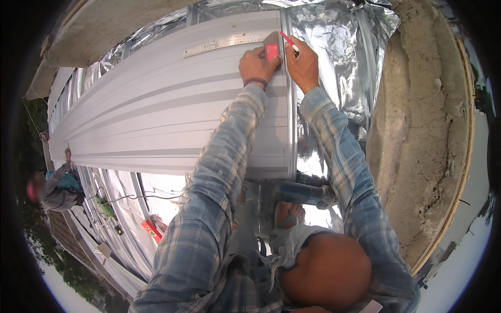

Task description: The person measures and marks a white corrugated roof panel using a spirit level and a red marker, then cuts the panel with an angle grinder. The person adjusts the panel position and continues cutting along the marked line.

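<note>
A large ribbed metal roofing sheet (156, 99) stretches out in front of me, its cut edge running along the right. On its far right corner my left hand (255, 65) is closed on a try square, pressing the red stock (272, 51) near that edge. The square's long steel blade (224, 43) lies leftward over the sheet. Just right of the stock, my right hand (305, 63) pinches a red and white marker pen (289, 41). The pen's tip points up and left, close to the sheet's edge; whether it touches is too small to tell.
Shiny foil insulation (331, 57) over metal battens lies beyond the edge. A rough concrete wall (417, 141) rises at right, a concrete beam (109, 26) at upper left. Another person (61, 190) is at the sheet's far left end. A red level (151, 230) and green power tool (106, 208) lie nearby.
</note>
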Action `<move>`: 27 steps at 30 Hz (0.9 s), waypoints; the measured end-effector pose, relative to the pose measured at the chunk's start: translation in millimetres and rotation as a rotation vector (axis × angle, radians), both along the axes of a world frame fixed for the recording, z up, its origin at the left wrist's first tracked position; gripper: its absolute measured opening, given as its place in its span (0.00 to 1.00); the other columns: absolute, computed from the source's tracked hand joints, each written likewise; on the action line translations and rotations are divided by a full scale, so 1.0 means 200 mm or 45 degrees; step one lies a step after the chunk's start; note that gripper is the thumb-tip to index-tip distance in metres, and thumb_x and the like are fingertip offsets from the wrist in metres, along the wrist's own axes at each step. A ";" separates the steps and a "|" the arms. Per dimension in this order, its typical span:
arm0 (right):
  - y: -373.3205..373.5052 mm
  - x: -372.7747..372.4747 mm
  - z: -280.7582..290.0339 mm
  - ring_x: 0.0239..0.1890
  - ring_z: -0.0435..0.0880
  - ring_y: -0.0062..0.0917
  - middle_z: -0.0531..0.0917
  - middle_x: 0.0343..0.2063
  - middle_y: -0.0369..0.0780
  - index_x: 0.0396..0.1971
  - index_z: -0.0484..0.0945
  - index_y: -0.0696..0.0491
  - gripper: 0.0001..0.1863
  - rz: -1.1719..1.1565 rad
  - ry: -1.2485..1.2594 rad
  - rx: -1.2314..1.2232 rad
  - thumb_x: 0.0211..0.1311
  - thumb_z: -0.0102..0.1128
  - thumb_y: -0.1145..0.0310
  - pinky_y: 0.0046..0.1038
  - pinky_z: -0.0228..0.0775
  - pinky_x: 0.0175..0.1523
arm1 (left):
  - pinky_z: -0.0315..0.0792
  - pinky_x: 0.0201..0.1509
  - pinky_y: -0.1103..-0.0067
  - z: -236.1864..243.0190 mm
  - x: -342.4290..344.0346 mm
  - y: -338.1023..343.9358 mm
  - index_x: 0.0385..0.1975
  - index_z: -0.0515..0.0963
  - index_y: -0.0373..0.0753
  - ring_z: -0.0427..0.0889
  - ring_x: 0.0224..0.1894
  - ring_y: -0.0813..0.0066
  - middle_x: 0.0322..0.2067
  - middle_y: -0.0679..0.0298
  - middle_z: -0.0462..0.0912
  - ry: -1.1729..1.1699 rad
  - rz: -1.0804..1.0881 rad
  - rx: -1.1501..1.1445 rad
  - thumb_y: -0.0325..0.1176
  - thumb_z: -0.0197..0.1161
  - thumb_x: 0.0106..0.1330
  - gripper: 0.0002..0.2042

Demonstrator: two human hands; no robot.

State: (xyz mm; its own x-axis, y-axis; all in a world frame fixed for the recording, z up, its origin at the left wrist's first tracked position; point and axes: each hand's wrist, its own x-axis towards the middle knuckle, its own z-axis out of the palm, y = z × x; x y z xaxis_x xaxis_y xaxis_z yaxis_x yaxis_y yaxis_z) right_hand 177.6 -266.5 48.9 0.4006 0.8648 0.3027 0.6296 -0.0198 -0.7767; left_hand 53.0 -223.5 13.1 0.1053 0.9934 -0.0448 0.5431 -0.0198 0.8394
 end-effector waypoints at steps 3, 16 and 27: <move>0.02 -0.01 -0.02 0.43 0.85 0.46 0.84 0.43 0.53 0.52 0.81 0.58 0.18 0.011 -0.043 0.016 0.67 0.55 0.66 0.39 0.76 0.49 | 0.78 0.51 0.68 0.00 0.00 0.00 0.44 0.87 0.41 0.87 0.42 0.58 0.38 0.55 0.89 0.009 -0.004 0.006 0.51 0.78 0.45 0.28; 0.04 0.02 -0.02 0.48 0.83 0.48 0.84 0.45 0.53 0.51 0.80 0.58 0.17 0.040 -0.098 -0.010 0.66 0.54 0.68 0.40 0.75 0.55 | 0.79 0.50 0.67 -0.01 0.01 0.00 0.45 0.87 0.42 0.87 0.41 0.57 0.37 0.54 0.89 -0.006 0.001 0.030 0.52 0.77 0.45 0.28; 0.03 0.02 -0.01 0.37 0.85 0.41 0.85 0.39 0.50 0.49 0.81 0.58 0.15 -0.043 -0.103 0.099 0.67 0.55 0.67 0.37 0.77 0.46 | 0.78 0.51 0.66 0.00 0.01 0.00 0.44 0.87 0.41 0.87 0.43 0.55 0.38 0.52 0.88 0.055 0.005 0.019 0.52 0.77 0.46 0.28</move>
